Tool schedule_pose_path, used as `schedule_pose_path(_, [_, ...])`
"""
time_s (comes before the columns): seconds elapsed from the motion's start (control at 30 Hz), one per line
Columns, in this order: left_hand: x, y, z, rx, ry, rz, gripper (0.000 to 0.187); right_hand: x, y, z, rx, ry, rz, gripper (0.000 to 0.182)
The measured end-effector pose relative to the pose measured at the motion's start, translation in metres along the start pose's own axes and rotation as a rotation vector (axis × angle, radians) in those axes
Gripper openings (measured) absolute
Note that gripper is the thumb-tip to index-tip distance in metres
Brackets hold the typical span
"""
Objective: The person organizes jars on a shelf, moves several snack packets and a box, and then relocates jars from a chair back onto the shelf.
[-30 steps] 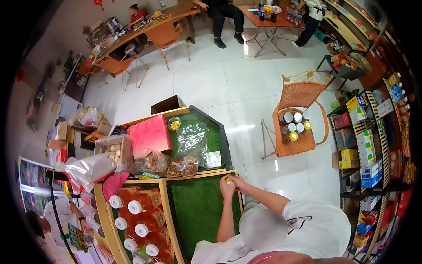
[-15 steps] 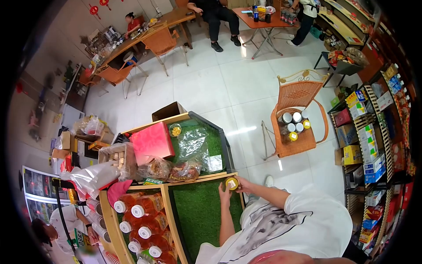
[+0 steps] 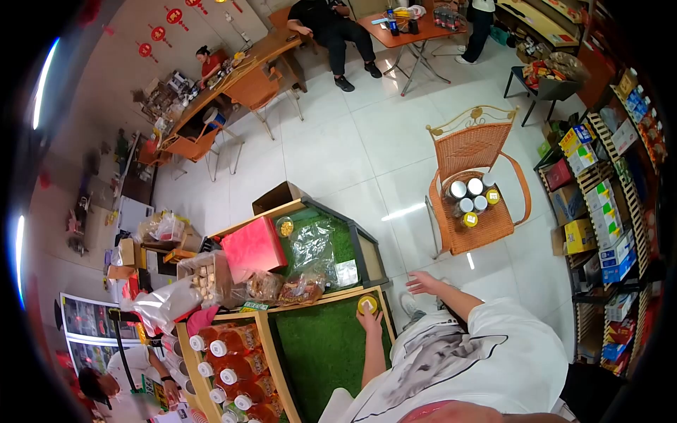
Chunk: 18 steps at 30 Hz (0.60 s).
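Observation:
My left hand (image 3: 369,321) is wrapped round a jar with a yellow lid (image 3: 367,304). It holds the jar at the far right corner of a bin lined with green turf (image 3: 310,352). My right hand (image 3: 424,283), with nothing in it and its fingers spread, is out over the floor to the right of the bin. Ahead of it, a wicker armchair (image 3: 479,236) carries several jars, some with white lids (image 3: 458,189) and others with yellow lids (image 3: 470,220).
Left of the turf bin stand several large bottles of orange drink (image 3: 233,340). Beyond a wooden divider are a red box (image 3: 254,248) and bagged food (image 3: 303,288). Stocked shelves (image 3: 599,204) line the right side. People sit or stand near the tables (image 3: 412,32) and at the lower left.
My right hand has let go of the jar and moved right, its fingers opening. My left hand keeps the jar, now lower over the green bin. The view has shifted slightly.

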<state>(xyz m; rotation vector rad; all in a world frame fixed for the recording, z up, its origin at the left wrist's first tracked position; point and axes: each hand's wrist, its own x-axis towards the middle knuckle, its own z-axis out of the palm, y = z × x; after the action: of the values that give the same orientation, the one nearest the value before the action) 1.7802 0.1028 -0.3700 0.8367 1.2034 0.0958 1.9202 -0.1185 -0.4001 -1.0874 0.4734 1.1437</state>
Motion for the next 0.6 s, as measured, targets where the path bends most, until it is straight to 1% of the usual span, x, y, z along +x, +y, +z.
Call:
schedule_pose_path(0.03, [0.001,-0.002,0.003,-0.014,0.020,-0.001,0.081,0.000,-0.004,-0.023,0.017,0.022,-0.016,0.052])
schedule_pose_path(0.13, [0.001,-0.008,0.010,-0.024,0.099,0.038,0.081,0.007,-0.005,-0.096,0.084,0.177,0.008,0.051])
schedule_pose_path(0.2, [-0.002,-0.014,0.019,-0.039,0.162,0.066,0.083,0.002,-0.015,-0.135,0.088,0.279,0.011,0.046])
schedule_pose_path(0.23, [-0.003,-0.017,0.025,-0.039,0.204,0.097,0.082,-0.001,-0.020,-0.156,0.090,0.331,0.017,0.043])
schedule_pose_path(0.3, [-0.004,-0.022,0.038,0.023,0.327,0.132,0.082,0.006,-0.030,-0.200,0.075,0.366,0.039,0.038])
schedule_pose_path(0.33, [-0.005,-0.024,0.046,0.057,0.358,0.162,0.073,0.010,-0.029,-0.222,0.071,0.387,0.061,0.036])
schedule_pose_path(0.37, [-0.011,-0.026,0.052,0.098,0.392,0.183,0.064,0.017,-0.029,-0.244,0.099,0.405,0.015,0.034])
schedule_pose_path(0.4, [-0.015,-0.025,0.058,0.128,0.336,0.224,0.057,0.023,-0.025,-0.265,0.135,0.425,-0.016,0.032])
schedule_pose_path(0.43, [-0.011,-0.033,0.070,0.136,0.538,0.319,0.045,0.030,-0.026,-0.294,0.146,0.280,-0.091,0.034])
schedule_pose_path(0.47, [-0.011,-0.032,0.073,0.140,0.500,0.376,0.040,0.028,-0.033,-0.305,0.142,0.336,-0.144,0.037])
schedule_pose_path(0.5, [-0.006,-0.035,0.077,0.214,0.633,0.430,0.040,0.025,-0.037,-0.321,0.123,0.410,-0.179,0.037])
schedule_pose_path(0.53, [-0.015,-0.029,0.082,0.341,0.615,0.350,0.042,0.007,-0.056,-0.335,0.110,0.376,-0.126,0.035])
schedule_pose_path(0.57, [-0.024,-0.023,0.104,0.366,0.836,0.271,0.044,-0.005,-0.070,-0.338,0.183,0.488,-0.085,0.038])
schedule_pose_path(0.6, [-0.036,-0.019,0.127,0.408,0.906,0.298,0.049,-0.019,-0.087,-0.342,0.210,0.501,-0.035,0.041])
